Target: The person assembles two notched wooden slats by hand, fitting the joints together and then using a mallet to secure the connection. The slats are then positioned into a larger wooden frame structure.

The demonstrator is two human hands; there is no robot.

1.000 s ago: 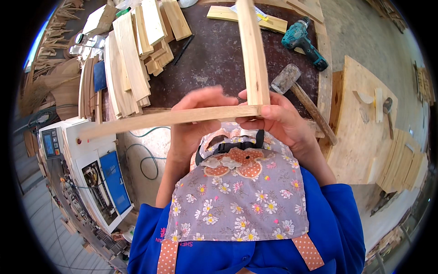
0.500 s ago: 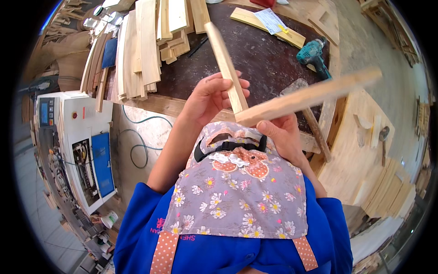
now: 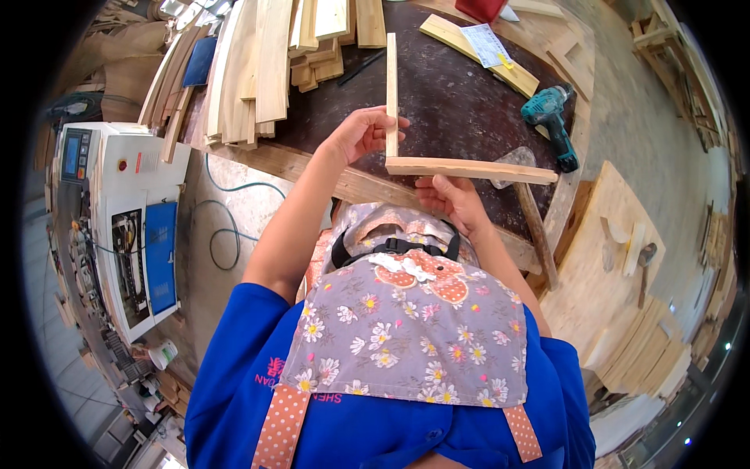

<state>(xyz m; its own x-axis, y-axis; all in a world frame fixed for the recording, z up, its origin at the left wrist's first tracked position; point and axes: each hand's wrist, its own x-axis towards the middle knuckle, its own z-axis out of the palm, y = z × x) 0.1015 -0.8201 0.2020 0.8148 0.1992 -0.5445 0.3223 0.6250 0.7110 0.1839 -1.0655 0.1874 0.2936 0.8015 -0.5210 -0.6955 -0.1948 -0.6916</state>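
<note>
Two pale wooden strips meet at a square corner, forming an L-shaped wooden frame above the near edge of the dark table. My left hand is closed around the strip that points away from me, its fingertips showing on the far side. Along the other strip, which runs to the right, my right hand has its thumb against the near edge with fingers curled below. A hammer lies at the table's right front, its head partly behind the frame. Beyond it rests a teal cordless drill.
Stacked boards cover the table's left part. A paper slip lies on a yellowish board at the back. Left of the table stands a white machine with a blue panel. A plywood surface is at right.
The L-shaped frame has turned and levelled: its right arm no longer slants upward, and its other arm now points straight away. Both hands have shifted with it, and the view has moved slightly.
</note>
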